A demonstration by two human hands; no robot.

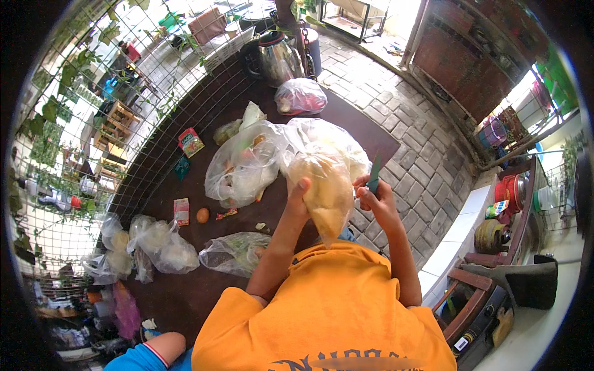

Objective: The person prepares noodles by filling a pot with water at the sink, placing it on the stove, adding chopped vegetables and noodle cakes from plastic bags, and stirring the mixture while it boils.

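Held up before my chest is a clear plastic bag [327, 185] with yellowish contents; my left hand [299, 199] grips its left side. My right hand [378, 197] is at the bag's right edge, closed on a small green-bladed knife [375, 172] whose blade points up; whether its fingers also pinch the bag cannot be told. Behind the held bag, another plastic bag [348, 139] shows pale contents. To the left on the dark brown table [204, 241] lies a large clear bag of mixed food [246, 167]. An open-looking bag with greens [239, 250] is beside my left forearm.
A brown egg [203, 215], a pink packet [182, 211] and a seasoning packet [190, 142] lie on the left; several knotted bags [167, 248] are lower left. A metal kettle [280, 58] and a tied bag [300, 96] stand at the far end. Wire mesh borders the left; another person's blue sleeve [139, 358] shows lower left.
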